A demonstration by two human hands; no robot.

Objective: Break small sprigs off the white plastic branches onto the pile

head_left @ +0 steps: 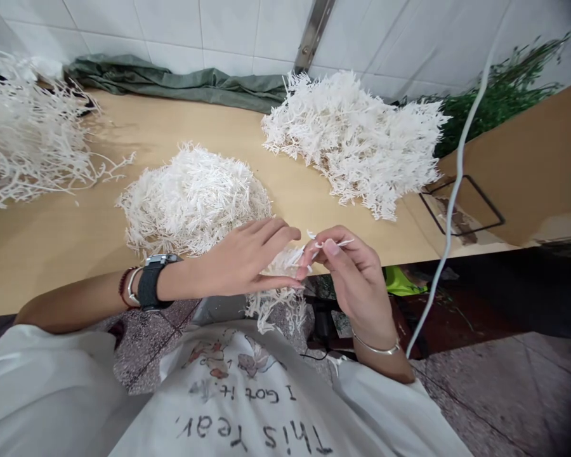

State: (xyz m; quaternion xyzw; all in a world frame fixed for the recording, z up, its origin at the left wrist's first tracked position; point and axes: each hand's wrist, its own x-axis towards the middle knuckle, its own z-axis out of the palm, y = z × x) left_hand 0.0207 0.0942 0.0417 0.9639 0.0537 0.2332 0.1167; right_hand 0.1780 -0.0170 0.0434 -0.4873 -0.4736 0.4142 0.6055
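- Right hand [360,274] pinches a thin, white, plastic-looking sprig [345,242] at thumb and forefinger, long axis roughly nine-to-three o'clock.
- Left hand [247,254], fingers parted, apparently empty, lies farther off; sprig at its three o'clock.

Crumpled dark-green fabric [181,82] along the white tiled wall [171,25]; narrow grey metal strip [313,38] above; pale hanging cable [459,168] before a brown cardboard panel [542,152]; green leafy stems [518,89] behind.

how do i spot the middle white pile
On the tan table below the tiled wall, find the middle white pile, just beyond the left hand. It's a rounded mound; the left pile is stringier, the right pile more irregular.
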